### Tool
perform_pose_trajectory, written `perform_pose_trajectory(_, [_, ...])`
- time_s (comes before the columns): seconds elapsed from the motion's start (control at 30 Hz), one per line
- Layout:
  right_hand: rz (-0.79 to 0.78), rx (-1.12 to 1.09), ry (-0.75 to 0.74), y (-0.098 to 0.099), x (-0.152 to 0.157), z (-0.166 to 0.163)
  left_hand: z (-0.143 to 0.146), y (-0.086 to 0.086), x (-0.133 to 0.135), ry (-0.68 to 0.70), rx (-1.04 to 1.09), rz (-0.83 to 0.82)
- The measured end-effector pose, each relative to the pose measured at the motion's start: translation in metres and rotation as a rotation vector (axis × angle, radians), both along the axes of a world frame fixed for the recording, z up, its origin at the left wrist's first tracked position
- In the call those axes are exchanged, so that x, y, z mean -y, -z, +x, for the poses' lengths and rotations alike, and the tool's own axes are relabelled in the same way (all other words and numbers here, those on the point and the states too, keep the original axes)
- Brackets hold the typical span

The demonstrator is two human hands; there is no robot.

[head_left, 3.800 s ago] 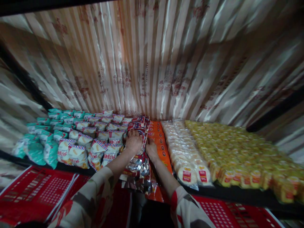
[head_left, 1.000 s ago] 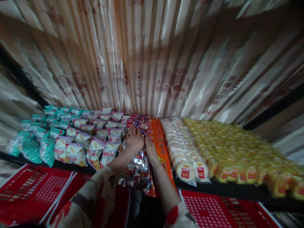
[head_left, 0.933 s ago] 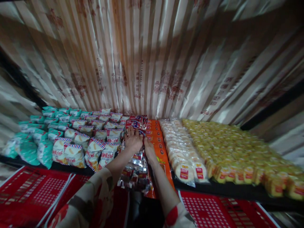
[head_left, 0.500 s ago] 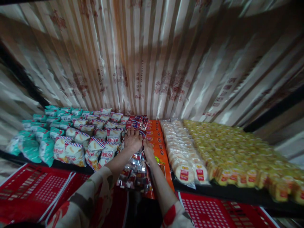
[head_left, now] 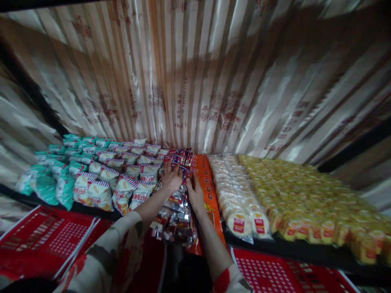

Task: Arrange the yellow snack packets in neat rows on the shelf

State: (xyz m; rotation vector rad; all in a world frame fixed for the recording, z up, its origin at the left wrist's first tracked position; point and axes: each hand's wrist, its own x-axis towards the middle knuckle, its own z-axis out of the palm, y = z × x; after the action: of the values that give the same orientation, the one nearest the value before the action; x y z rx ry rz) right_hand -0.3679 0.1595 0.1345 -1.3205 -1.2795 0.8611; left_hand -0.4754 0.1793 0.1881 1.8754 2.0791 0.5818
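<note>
My left hand [head_left: 171, 178] lies palm down on a row of shiny red and silver snack packets [head_left: 175, 211] that runs from the shelf's front edge toward the back. Its fingers are spread flat over the packets. My right hand [head_left: 193, 191] rests beside it on the right edge of the same row, fingers stretched forward, touching the packets and the orange packets [head_left: 204, 179] next to them. Both arms wear sleeves with a red and cream pattern.
White, red and blue striped bags [head_left: 122, 183] and teal bags [head_left: 49, 179] fill the shelf's left part. Round pale cakes in clear wrap [head_left: 238, 203] and yellow packets [head_left: 305, 199] fill the right. Red plastic crates [head_left: 45, 240] stand below the shelf edge [head_left: 305, 250]. A striped curtain hangs behind.
Both hands have stayed on the red and silver row, shifting slightly along it. The right hand now lies a little further forward. The view has drifted slightly.
</note>
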Motion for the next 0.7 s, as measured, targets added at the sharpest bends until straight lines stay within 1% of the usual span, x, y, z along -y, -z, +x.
perform_pose_trajectory(0.17, [0.044, 0.057, -0.067, 0.005, 0.0, -0.007, -0.007, 0.006, -0.001, 0.031, -0.023, 0.016])
perform_pose_trajectory(0.23, [0.073, 0.108, -0.045, 0.007, 0.0, -0.008, -0.007, 0.009, -0.003, 0.04, -0.038, 0.01])
perform_pose_trajectory(0.3, [0.141, 0.19, 0.012, 0.008, 0.001, -0.008, -0.005, 0.01, -0.004, 0.044, -0.052, 0.004])
perform_pose_trajectory(0.37, [0.246, 0.301, 0.063, 0.007, 0.002, -0.008, -0.002, 0.01, -0.004, 0.042, -0.07, 0.011])
perform_pose_trajectory(0.43, [0.354, 0.392, 0.081, 0.003, 0.004, -0.008, 0.003, 0.009, -0.004, 0.04, -0.08, 0.004])
perform_pose_trajectory(0.5, [0.421, 0.421, 0.067, -0.002, 0.007, -0.01, 0.006, 0.01, -0.005, 0.033, -0.07, -0.02])
perform_pose_trajectory(0.57, [0.432, 0.404, 0.03, -0.005, 0.008, -0.015, 0.008, 0.012, -0.008, 0.01, -0.04, -0.031])
perform_pose_trajectory(0.7, [0.369, 0.433, -0.051, -0.006, 0.009, -0.024, 0.002, 0.021, -0.02, -0.07, 0.098, 0.018])
